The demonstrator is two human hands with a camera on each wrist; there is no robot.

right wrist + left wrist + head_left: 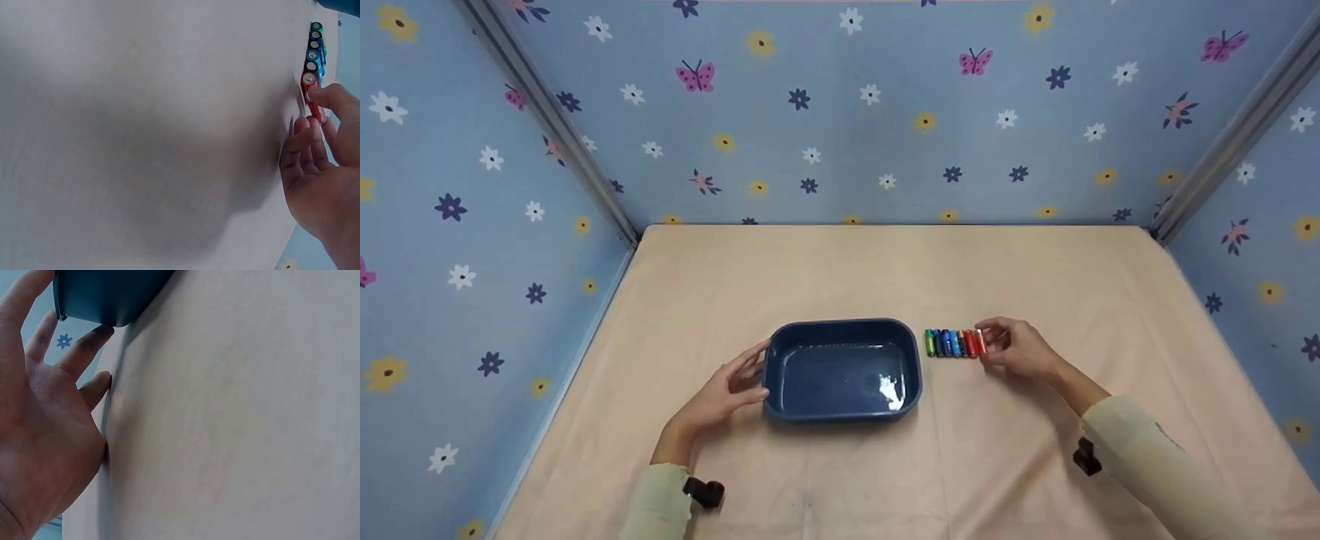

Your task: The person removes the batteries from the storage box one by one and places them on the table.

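Observation:
A dark blue rectangular basin (844, 412) stands on the cloth in the head view. At its left side, my left hand (725, 391) touches the wall with spread, mostly straight fingers; the left wrist view shows the fingertips against the basin's outer side. Right of the basin, several batteries (947, 343) lie side by side in a row, green and blue at the left, red at the right. My right hand (1020, 349) pinches the red-and-white end battery (981, 342) between thumb and fingers. In the right wrist view, the thumb lies over part of that battery.
A beige cloth (870, 270) covers the table. Blue flowered panels (840, 135) enclose it at the back and both sides, with grey posts (562, 127) at the corners. A bright reflection shows on the basin's floor.

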